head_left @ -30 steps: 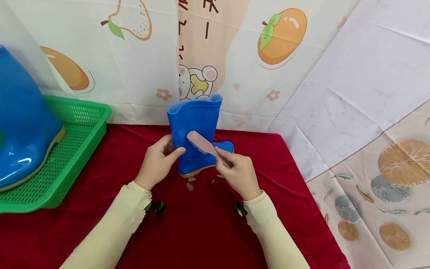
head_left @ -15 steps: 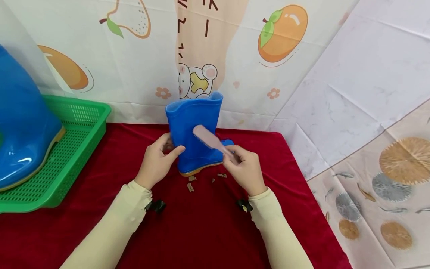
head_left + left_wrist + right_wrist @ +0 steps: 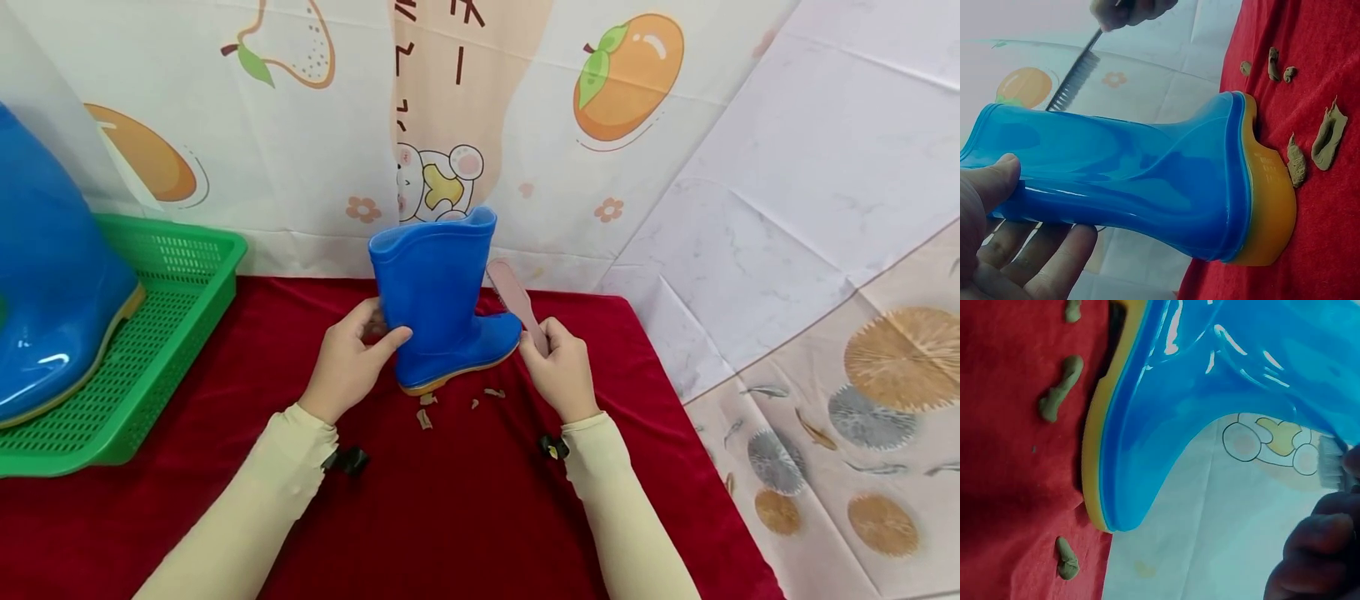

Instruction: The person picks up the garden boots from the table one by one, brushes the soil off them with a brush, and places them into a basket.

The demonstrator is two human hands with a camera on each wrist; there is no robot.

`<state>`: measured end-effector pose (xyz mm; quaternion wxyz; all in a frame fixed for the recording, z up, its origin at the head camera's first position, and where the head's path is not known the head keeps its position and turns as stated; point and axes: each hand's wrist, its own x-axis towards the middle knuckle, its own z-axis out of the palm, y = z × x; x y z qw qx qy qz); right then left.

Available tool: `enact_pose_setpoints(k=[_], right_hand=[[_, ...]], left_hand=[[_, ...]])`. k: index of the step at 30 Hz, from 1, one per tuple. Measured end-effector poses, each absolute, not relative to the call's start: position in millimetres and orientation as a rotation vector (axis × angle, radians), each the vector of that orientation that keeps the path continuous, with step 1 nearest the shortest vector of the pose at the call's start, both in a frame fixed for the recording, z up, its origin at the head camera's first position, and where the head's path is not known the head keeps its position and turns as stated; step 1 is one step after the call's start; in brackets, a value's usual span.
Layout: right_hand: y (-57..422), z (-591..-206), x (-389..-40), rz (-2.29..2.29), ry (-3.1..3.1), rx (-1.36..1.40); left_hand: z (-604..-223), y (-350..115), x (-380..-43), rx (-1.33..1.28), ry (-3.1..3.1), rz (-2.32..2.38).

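Observation:
A blue rubber boot point(image 3: 431, 287) with a yellow-brown sole stands near the back of the red cloth, toe pointing right. My left hand point(image 3: 347, 360) holds its shaft from the left, thumb on the near side and fingers round behind. In my right hand point(image 3: 561, 372) is the handle of a pink bristle brush point(image 3: 512, 292), raised beside the front of the shaft above the toe. Its pale bristles point(image 3: 1077, 78) face the boot in the left wrist view. Brownish clay-like scraps point(image 3: 425, 418) lie on the cloth before the sole.
At the left, a green plastic basket point(image 3: 183, 333) bears another, larger-looking blue boot point(image 3: 52, 275). A printed fruit curtain point(image 3: 300, 183) hangs right behind the boot. The red cloth point(image 3: 420, 517) ends at a slanting edge on the right.
The brush has moved from the near face of the shaft to the right, round to its front side, and tilted more upright. My left hand and the boot have stayed nearly still.

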<state>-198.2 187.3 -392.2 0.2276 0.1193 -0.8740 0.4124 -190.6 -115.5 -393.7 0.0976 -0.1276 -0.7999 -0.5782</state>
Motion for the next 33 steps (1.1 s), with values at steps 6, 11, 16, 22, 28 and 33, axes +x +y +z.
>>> enact_pose_setpoints(k=[6, 11, 16, 22, 28, 33], right_hand=[[187.0, -389.6, -198.4, 1.098, -2.390, 0.334], [187.0, -388.5, -197.9, 1.086, -2.391, 0.324], [187.4, -388.2, -197.0, 1.097, -2.358, 0.297], [191.3, -385.1, -196.2, 1.139, -2.334, 0.277], [192.8, -380.3, -196.3, 1.239, -2.302, 0.283], [197.9, -378.0, -195.9, 1.228, -2.291, 0.251]], left_hand=[[-393.6, -116.2, -191.4, -0.381, -2.361, -1.703], [-393.5, -115.7, -191.2, -0.375, -2.364, -1.704], [-394.1, -114.4, -189.8, -0.359, -2.357, -1.689], [-389.7, -109.4, -187.7, -0.324, -2.244, -1.723], [-380.9, -109.3, -183.4, -0.236, -2.114, -1.681], [-367.0, -113.6, -188.9, -0.210, -2.014, -1.739]])
